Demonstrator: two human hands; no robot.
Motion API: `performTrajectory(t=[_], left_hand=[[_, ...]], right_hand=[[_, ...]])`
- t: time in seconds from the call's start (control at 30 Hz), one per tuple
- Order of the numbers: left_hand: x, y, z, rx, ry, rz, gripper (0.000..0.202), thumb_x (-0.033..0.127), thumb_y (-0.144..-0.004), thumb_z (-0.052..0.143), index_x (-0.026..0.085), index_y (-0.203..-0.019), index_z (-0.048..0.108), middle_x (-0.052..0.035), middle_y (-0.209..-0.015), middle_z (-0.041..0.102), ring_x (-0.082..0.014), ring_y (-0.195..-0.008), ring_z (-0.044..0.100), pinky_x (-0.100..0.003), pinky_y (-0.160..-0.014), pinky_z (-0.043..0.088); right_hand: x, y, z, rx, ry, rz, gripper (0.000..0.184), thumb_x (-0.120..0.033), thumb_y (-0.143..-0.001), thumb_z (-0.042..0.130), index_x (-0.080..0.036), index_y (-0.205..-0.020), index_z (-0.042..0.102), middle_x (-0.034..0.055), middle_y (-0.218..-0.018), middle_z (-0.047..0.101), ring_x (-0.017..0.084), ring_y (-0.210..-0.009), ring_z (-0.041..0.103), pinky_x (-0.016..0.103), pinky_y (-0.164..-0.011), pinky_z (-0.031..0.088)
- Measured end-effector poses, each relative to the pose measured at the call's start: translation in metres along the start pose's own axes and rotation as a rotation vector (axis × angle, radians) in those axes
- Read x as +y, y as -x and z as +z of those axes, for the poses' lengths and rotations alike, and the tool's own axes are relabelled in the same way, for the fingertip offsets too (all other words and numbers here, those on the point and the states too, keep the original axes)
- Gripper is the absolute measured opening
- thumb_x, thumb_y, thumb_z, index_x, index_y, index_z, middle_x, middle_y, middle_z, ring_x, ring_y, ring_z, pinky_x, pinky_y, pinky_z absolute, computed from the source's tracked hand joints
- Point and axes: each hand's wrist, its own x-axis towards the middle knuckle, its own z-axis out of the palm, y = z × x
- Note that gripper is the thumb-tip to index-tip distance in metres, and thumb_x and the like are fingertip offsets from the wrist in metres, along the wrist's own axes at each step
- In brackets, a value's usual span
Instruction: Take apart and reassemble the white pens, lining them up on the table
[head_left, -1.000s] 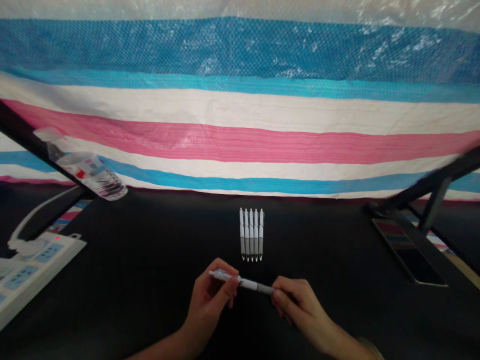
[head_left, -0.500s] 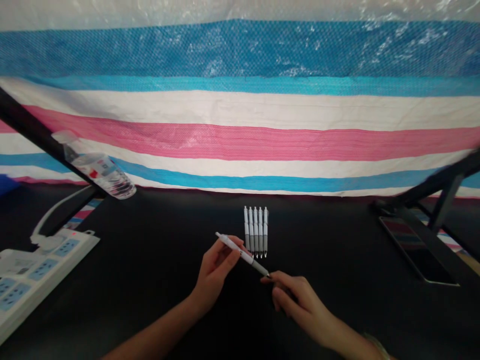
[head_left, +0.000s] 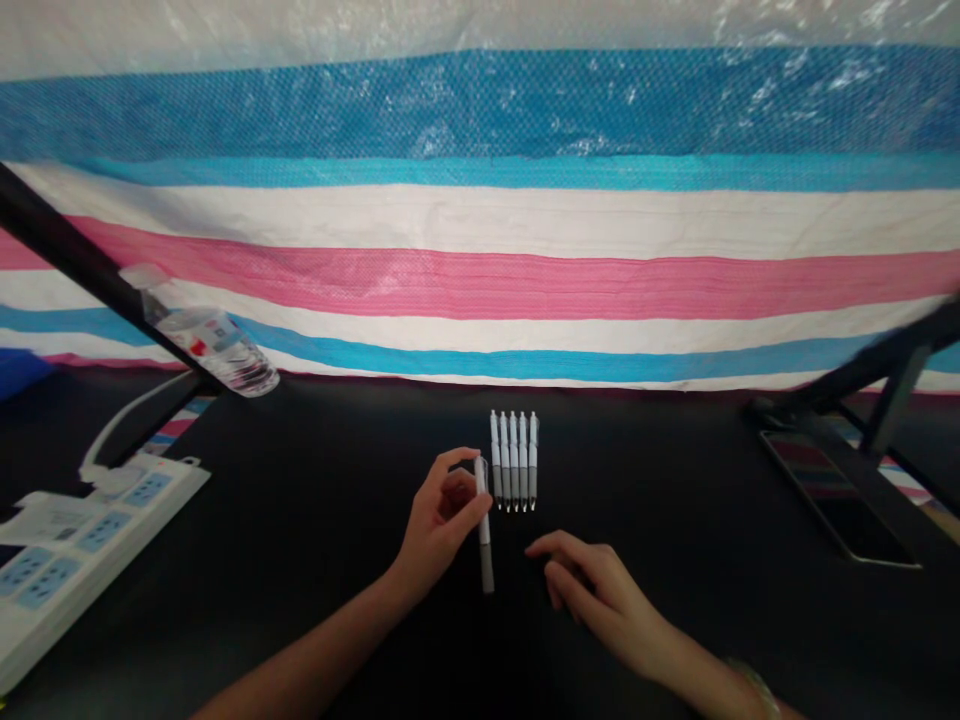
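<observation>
Left hand (head_left: 441, 515) has a white retractable pen (head_left: 485, 540) pinched in its fingers, grey tip end pointing near, just left of a neat row of five matching pens (head_left: 514, 460) on the black tabletop (head_left: 315, 470), all six accounted for. Right hand (head_left: 592, 585) is empty, fingers loosely open, near the row

Middle of the pen (head_left: 486, 560) apparently hidden behind the left hand (head_left: 441, 522)

Before you, five pens (head_left: 514, 461) lie side by side mid-table (head_left: 300, 600); a power strip (head_left: 82, 555) sits at the left edge, a phone (head_left: 825, 510) by the right edge, and a water bottle (head_left: 210, 337) beyond the far left corner.
</observation>
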Motion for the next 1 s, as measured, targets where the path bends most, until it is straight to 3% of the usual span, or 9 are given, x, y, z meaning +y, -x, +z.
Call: performTrajectory(t=[0.27,0.43,0.6,1.0], left_hand=[[-0.0007,-0.0020,0.0002,-0.013,0.089,-0.062,0.052,0.026,-0.082,0.074,0.025,-0.126,0.044,0.0055,-0.075,0.058,-0.0123,-0.063,0.059,-0.025,-0.060,0.050],[-0.0029,-0.0031,-0.0005,-0.014,0.086,-0.053,0.048,0.025,-0.082,0.074,0.024,-0.120,0.046,0.0060,-0.074,0.057,-0.0111,-0.062,0.058,-0.023,-0.059,0.049],[-0.0027,-0.0033,-0.0009,-0.003,0.091,-0.063,0.057,0.027,-0.085,0.072,0.026,-0.132,0.040,0.0056,-0.076,0.058,-0.0122,-0.063,0.059,-0.025,-0.060,0.051],[-0.0013,-0.0051,-0.0029,0.010,0.056,-0.058,0.047,0.028,-0.082,0.074,0.025,-0.121,0.048,0.0055,-0.076,0.057,-0.0116,-0.064,0.057,-0.023,-0.059,0.048]], right_hand=[[-0.0012,0.0000,-0.0007,0.001,0.022,-0.003,0.036,-0.045,-0.102,0.044,-0.018,-0.115,0.065,-0.0022,-0.067,0.058,0.012,-0.058,0.051,0.024,-0.055,0.035],[-0.0024,-0.0002,-0.0014,-0.008,0.038,-0.008,0.036,-0.045,-0.103,0.043,-0.018,-0.115,0.065,-0.0024,-0.068,0.058,0.012,-0.059,0.051,0.024,-0.056,0.035],[-0.0028,-0.0002,-0.0013,-0.016,0.032,0.002,0.037,-0.046,-0.103,0.043,-0.018,-0.115,0.065,-0.0023,-0.068,0.057,0.012,-0.057,0.049,0.024,-0.054,0.033],[0.0020,-0.0002,0.0001,-0.009,0.026,0.025,0.038,-0.048,-0.103,0.042,-0.020,-0.115,0.065,-0.0019,-0.070,0.058,0.012,-0.059,0.051,0.024,-0.055,0.035]])
